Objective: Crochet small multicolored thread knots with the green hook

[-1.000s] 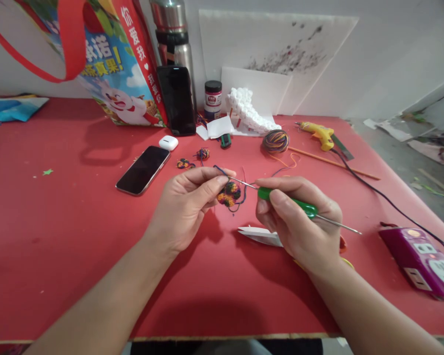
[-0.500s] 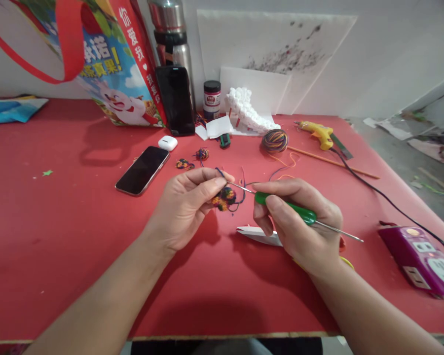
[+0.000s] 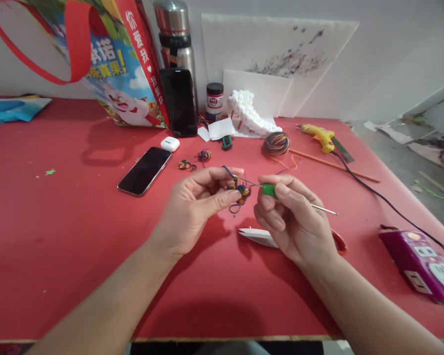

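Note:
Pinched between the thumb and fingers of my left hand [image 3: 198,209] is a small multicolored crochet piece [image 3: 243,193], with dark yarn running over the index finger. My right hand [image 3: 294,217] grips a crochet hook [image 3: 270,190] by its green handle. The hook's thin metal shaft points left and its tip meets the yarn at my left fingertips; whether it passes through a loop is too small to tell. A metal rod sticks out of the handle's other end. Below my right hand lie scissors [image 3: 259,237], their handles partly hidden by it.
A ball of multicolored yarn [image 3: 276,143] sits beyond my hands, near an orange stick [image 3: 336,166] and a yellow glue gun [image 3: 320,138]. Left are a phone [image 3: 145,171], an earbud case [image 3: 170,144] and small crochet pieces [image 3: 187,165]. A purple power strip [image 3: 418,264] stands right.
The crochet piece has turned and shifted right in my left hand, its thumb now lying across it. My right hand has rolled, covering more of the green handle. The view has shifted slightly.

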A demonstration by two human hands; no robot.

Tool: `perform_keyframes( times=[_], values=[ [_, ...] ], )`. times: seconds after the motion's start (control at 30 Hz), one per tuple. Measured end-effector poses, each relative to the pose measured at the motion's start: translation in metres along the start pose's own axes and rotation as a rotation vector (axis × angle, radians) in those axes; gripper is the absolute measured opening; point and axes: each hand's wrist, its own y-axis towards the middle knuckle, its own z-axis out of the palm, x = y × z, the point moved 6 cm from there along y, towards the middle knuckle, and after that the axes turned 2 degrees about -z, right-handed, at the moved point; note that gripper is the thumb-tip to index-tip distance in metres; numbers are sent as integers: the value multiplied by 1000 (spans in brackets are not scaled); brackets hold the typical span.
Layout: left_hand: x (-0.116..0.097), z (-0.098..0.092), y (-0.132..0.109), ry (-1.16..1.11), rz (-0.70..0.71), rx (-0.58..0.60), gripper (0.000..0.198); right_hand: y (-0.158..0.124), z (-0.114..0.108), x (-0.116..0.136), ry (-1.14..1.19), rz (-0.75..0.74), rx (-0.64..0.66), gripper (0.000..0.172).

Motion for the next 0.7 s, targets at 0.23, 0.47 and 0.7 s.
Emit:
perform_keyframes(
  times=[0.23,0.47,0.7],
  values=[
    [-4,-7,-1,114,100,-82,30,3,0,-12,123,109,1,11],
    [-8,-7,-4,128,146,-54,19,2,0,-13,64,116,35,12],
    [-4,-7,-1,61,81,-93,14,2,1,-14,81,126,39,11]
  ],
)
